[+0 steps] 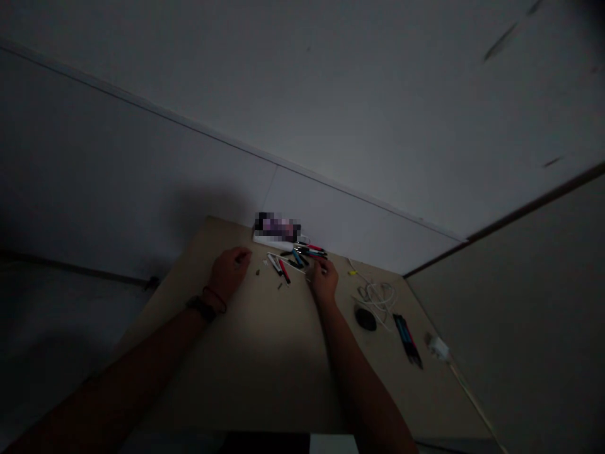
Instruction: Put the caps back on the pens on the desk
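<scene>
My left hand [229, 272], with a dark band and a red cord at its wrist, rests over the left part of the table with curled fingers. Whatever those fingers may hold is too dark to make out. My right hand [324, 281] is closed too, its fingertips beside the loose pens, and its grip is unclear. Between the hands lie a white pen [274, 263], a red pen [284, 271] and a blue pen [297, 257]. More dark and red pens [314, 251] are heaped behind. Small loose parts [280, 286] are scattered in front of them.
Against the wall stands a blurred-out screen [276, 226] above a white box-like base [271, 242]. To the right are a coiled white cable [378, 295], a round black object [365, 318] and a row of pens [407, 340]. A white plug [439, 348] is by the table's right edge.
</scene>
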